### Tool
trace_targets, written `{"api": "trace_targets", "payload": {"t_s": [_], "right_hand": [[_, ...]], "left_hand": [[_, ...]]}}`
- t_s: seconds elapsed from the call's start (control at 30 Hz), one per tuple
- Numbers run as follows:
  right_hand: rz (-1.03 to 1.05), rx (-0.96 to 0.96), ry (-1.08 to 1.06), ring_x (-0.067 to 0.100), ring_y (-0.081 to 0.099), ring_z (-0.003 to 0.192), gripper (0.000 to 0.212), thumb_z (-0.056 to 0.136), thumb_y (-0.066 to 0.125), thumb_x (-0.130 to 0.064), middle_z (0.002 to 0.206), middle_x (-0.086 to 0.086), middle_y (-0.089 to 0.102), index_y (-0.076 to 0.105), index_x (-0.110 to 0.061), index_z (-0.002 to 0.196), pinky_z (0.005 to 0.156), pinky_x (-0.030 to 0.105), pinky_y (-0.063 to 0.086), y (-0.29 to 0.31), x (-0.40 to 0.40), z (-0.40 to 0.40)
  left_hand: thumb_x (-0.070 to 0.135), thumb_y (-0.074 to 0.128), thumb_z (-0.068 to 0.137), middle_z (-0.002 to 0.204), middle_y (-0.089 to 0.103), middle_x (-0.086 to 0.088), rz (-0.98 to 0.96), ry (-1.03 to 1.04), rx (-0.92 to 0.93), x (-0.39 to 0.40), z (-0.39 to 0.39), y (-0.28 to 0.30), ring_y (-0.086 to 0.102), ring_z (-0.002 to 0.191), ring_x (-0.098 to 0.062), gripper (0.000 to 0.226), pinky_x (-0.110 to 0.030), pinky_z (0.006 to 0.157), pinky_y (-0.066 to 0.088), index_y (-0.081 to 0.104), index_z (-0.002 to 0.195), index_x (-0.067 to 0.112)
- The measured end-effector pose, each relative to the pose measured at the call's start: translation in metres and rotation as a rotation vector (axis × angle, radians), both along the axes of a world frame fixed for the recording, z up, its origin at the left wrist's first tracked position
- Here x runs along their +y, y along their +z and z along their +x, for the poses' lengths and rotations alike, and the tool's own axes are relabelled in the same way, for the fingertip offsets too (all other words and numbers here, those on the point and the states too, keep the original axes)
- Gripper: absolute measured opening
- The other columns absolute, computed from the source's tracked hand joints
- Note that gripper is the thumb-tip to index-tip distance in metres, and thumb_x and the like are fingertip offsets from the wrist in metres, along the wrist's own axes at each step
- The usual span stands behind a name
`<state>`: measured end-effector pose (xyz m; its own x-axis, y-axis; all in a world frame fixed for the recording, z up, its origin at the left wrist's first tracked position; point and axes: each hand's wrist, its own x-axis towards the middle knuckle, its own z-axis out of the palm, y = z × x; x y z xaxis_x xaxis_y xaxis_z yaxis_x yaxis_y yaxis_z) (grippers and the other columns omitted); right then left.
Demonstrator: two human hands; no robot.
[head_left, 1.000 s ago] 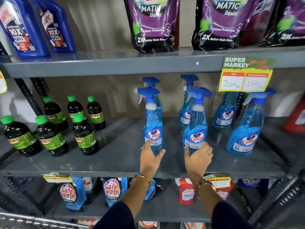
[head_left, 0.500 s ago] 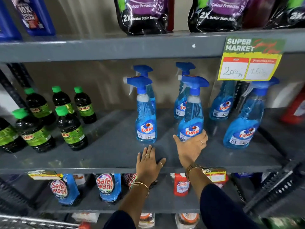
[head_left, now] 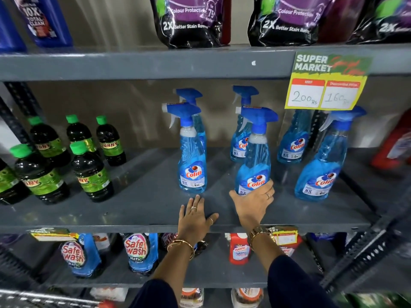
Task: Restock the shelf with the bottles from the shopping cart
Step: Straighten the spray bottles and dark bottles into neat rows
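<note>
Several blue Colin spray bottles stand on the grey middle shelf (head_left: 138, 210). My right hand (head_left: 253, 203) wraps the base of the front middle spray bottle (head_left: 255, 158), which stands on the shelf. The front left spray bottle (head_left: 191, 156) stands free just beyond my left hand (head_left: 195, 218), which lies flat on the shelf with fingers spread and holds nothing. Two more spray bottles (head_left: 243, 130) stand behind, and two others (head_left: 320, 165) to the right. The shopping cart shows only as a wire edge (head_left: 44, 296) at the bottom left.
Dark green-capped Sunny bottles (head_left: 89, 172) crowd the shelf's left side. A yellow price tag (head_left: 327, 85) hangs from the upper shelf, which holds purple pouches (head_left: 191, 21). Safewash pouches (head_left: 138, 252) and a red bottle (head_left: 239, 250) sit on the shelf below. A red container (head_left: 393, 147) stands far right.
My left hand let go of the front left spray bottle and drew back flat onto the shelf. My right hand stays around the front middle bottle's base. The view dropped slightly.
</note>
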<state>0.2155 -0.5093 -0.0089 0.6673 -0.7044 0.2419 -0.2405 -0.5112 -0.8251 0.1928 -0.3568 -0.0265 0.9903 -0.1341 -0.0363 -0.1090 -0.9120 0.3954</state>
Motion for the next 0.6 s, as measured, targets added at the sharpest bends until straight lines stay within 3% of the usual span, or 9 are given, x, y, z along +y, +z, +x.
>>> {"api": "trace_targets", "payload": {"t_s": [0.13, 0.2, 0.3, 0.4, 0.5, 0.6], "right_hand": [[0.044, -0.017, 0.019, 0.034, 0.032, 0.127, 0.116, 0.059, 0.084, -0.035, 0.14, 0.019, 0.029, 0.009, -0.009, 0.143, 0.099, 0.049, 0.042, 0.004, 0.002, -0.008], [-0.024, -0.065, -0.027, 0.036, 0.034, 0.128, 0.109, 0.06, 0.083, -0.039, 0.139, 0.022, 0.034, 0.018, -0.006, 0.141, 0.104, 0.049, 0.036, 0.008, 0.005, -0.018], [-0.304, -0.18, -0.012, 0.043, 0.053, 0.108, 0.072, 0.066, 0.076, -0.037, 0.12, 0.025, 0.055, 0.045, -0.003, 0.122, 0.089, 0.054, 0.044, 0.011, 0.017, -0.031], [-0.44, -0.255, 0.127, 0.04, 0.058, 0.093, 0.044, 0.074, 0.06, -0.032, 0.105, 0.02, 0.062, 0.052, -0.006, 0.108, 0.081, 0.047, 0.047, 0.017, 0.038, -0.036], [-0.425, -0.288, 0.232, 0.037, 0.057, 0.093, 0.039, 0.077, 0.06, -0.026, 0.106, 0.018, 0.06, 0.052, -0.005, 0.109, 0.086, 0.037, 0.038, 0.022, 0.057, -0.03], [-0.414, -0.234, 0.308, 0.037, 0.055, 0.099, 0.049, 0.073, 0.071, -0.022, 0.112, 0.019, 0.058, 0.05, -0.003, 0.112, 0.087, 0.042, 0.047, 0.022, 0.07, -0.02]], "left_hand": [[0.056, 0.036, 0.09, 0.159, 0.007, -0.002, -0.015, -0.009, -0.006, 0.003, -0.002, 0.002, 0.0, 0.147, -0.018, 0.075, -0.039, 0.119, -0.001, 0.014, 0.147, 0.013], [0.059, 0.036, 0.089, 0.159, 0.007, -0.005, -0.006, 0.005, -0.02, 0.01, -0.005, 0.002, 0.0, 0.147, -0.019, 0.079, -0.039, 0.119, -0.002, 0.013, 0.147, 0.011], [0.062, 0.034, 0.087, 0.159, 0.006, -0.006, 0.039, 0.059, -0.049, 0.028, -0.009, 0.002, 0.0, 0.147, -0.02, 0.084, -0.04, 0.119, -0.002, 0.011, 0.147, 0.009], [0.063, 0.034, 0.087, 0.159, 0.006, -0.006, 0.064, 0.08, -0.051, 0.046, -0.011, 0.003, 0.001, 0.147, -0.02, 0.084, -0.039, 0.119, 0.0, 0.011, 0.147, 0.009], [0.063, 0.034, 0.087, 0.16, 0.005, -0.004, 0.077, 0.101, -0.035, 0.064, -0.013, 0.006, 0.001, 0.147, -0.019, 0.084, -0.039, 0.12, 0.001, 0.01, 0.147, 0.01], [0.064, 0.033, 0.087, 0.16, 0.003, -0.004, 0.111, 0.101, -0.008, 0.084, -0.01, 0.008, 0.001, 0.147, -0.02, 0.085, -0.04, 0.12, 0.002, 0.009, 0.148, 0.011]]}}
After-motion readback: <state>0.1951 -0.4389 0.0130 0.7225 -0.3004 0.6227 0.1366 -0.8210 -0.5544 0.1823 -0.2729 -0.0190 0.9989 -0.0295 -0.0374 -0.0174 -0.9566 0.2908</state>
